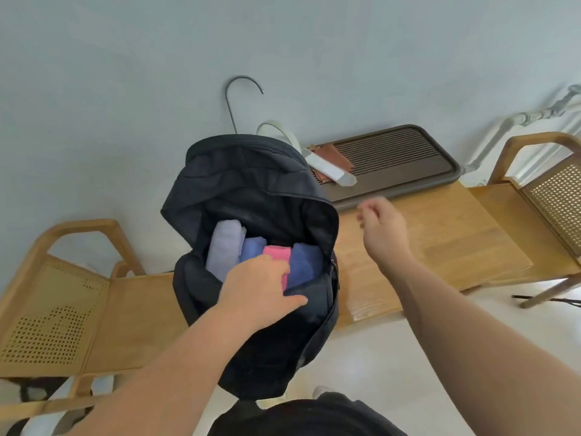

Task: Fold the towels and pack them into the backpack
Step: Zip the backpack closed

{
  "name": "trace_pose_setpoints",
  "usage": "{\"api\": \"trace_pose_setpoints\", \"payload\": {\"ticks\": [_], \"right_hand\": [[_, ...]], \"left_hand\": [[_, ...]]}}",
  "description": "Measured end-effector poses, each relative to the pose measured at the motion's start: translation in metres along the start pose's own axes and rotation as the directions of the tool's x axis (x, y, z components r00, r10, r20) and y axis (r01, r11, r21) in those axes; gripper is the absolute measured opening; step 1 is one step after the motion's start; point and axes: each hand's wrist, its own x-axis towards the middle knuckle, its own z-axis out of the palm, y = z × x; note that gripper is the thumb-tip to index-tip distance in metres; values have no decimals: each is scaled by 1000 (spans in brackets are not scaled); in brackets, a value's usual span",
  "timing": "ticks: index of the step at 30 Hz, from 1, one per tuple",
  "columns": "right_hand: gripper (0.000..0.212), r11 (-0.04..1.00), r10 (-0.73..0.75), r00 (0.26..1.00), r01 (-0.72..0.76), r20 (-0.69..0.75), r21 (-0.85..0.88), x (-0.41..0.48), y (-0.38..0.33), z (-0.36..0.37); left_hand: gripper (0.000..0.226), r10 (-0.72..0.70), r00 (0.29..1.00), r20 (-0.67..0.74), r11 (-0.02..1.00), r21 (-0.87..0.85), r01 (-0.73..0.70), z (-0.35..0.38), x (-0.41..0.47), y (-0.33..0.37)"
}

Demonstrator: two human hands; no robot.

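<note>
1. The bag (251,184) stood open on the bench (424,240), its back toward the wall and its mouth facing up.
2. Four rolled or folded towels sat upright inside, side by side: lilac towel (224,247), blue towel (251,248), pink towel (276,253), navy towel (305,262). No towels lay on the bench, so packing looked approx. done.
3. The left hand (261,287) held the bag's front rim, w/ the thumb outside on the fabric and the fingers curled over the edge by the pink towel. Whether they also pressed that towel, I couldn't tell.
4. The right hand (382,228) hung in the air over the bench, well apart from the bag. It was blurred, the fingers loosely curled, nothing in it.
5. Risks:
   - The bag's base overhung the bench's front edge; letting go of the rim could let it slump fwd and spill.
   - The pink and navy towels stood high near the zip (332,262), which could snag cloth if they weren't pushed down first.
   - Tugging the rim could loosen the folds.
</note>
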Motion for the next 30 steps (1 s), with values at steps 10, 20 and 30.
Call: {"api": "trace_pose_setpoints", "payload": {"ticks": [10, 20, 30], "right_hand": [[23, 982, 153, 848, -187, 508, 16, -40, 66, 28], [15, 912, 278, 826, -388, 490, 136, -32, 52, 34], [13, 625, 448, 739, -661, 503, 414, -24, 52, 36]], "left_hand": [[41, 61, 997, -57, 994, -91, -66, 33, 33, 70], [38, 131, 991, -31, 991, -19, -132, 31, 37, 65], [35, 104, 994, -22, 992, 78, -102, 34, 36, 72]]}}
